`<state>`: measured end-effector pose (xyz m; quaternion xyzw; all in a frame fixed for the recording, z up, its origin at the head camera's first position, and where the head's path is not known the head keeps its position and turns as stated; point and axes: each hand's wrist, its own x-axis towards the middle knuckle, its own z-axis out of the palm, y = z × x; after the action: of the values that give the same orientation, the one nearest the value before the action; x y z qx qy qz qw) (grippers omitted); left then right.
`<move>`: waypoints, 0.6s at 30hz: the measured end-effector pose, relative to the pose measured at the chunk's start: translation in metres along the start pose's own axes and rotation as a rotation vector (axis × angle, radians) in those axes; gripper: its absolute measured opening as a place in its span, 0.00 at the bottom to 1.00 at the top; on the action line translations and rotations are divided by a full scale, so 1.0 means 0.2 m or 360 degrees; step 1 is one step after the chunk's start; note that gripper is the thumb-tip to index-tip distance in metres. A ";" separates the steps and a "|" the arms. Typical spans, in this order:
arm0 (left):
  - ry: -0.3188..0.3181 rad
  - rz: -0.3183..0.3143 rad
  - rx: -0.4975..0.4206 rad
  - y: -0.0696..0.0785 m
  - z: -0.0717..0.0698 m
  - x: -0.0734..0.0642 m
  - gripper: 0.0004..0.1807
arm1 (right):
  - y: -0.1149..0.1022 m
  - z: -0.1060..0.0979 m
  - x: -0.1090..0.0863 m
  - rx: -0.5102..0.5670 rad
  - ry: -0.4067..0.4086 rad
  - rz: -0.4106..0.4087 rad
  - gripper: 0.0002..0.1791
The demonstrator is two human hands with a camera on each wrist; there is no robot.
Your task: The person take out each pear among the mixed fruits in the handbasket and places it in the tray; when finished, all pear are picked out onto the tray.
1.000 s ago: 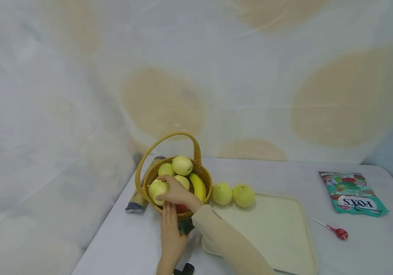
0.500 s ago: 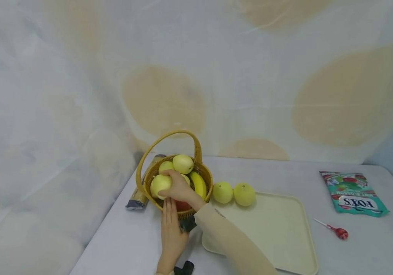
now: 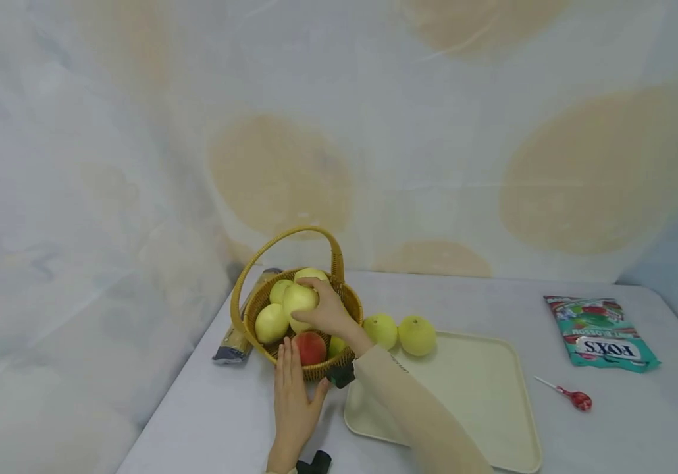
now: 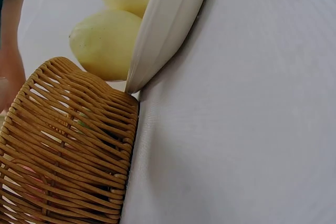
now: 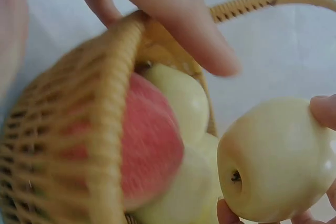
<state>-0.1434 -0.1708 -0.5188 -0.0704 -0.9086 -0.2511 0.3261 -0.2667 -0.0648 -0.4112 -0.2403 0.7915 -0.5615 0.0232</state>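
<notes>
My right hand [image 3: 330,313] holds a pale yellow-green apple [image 5: 278,158] over the wicker basket [image 3: 259,349]. In the right wrist view, its fingertips and thumb grip the fruit around the sides. My left hand [image 3: 294,401] lies with straight fingers against the basket's near rim, the thumb spread to the right. Inside the basket, a red peach [image 3: 311,348] sits at the front. Another pale apple [image 3: 272,322] lies at the left, with more pale fruit [image 3: 280,291] behind. Beside the peach shows a yellow-green piece of fruit [image 3: 336,345], mostly hidden by the right wrist.
A cream tray [image 3: 475,395] stands right of the basket, with two pale yellow fruits [image 3: 417,336] at its far left corner. Farther right lie a teal sweets bag [image 3: 605,336] and a red lollipop [image 3: 578,400]. A long packet [image 3: 232,349] lies behind the basket's left side.
My right hand has lifted the apple up and to the right from the basket's left side. Another apple and the peach now show more fully. The left hand stays at the rim, its thumb spread wider.
</notes>
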 end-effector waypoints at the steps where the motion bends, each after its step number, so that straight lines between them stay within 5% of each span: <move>1: -0.0002 -0.0007 -0.0007 0.00 0.00 0.00 0.51 | 0.00 -0.02 0.00 0.0002 0.0016 -0.0002 0.36; 18: -0.0017 -0.0037 -0.0012 0.00 0.01 0.00 0.51 | 0.04 -0.33 -0.10 0.0121 0.0240 0.0058 0.37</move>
<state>-0.1444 -0.1705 -0.5197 -0.0624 -0.9102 -0.2578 0.3182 -0.2715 0.0024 -0.3981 -0.1819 0.7733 -0.6071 -0.0173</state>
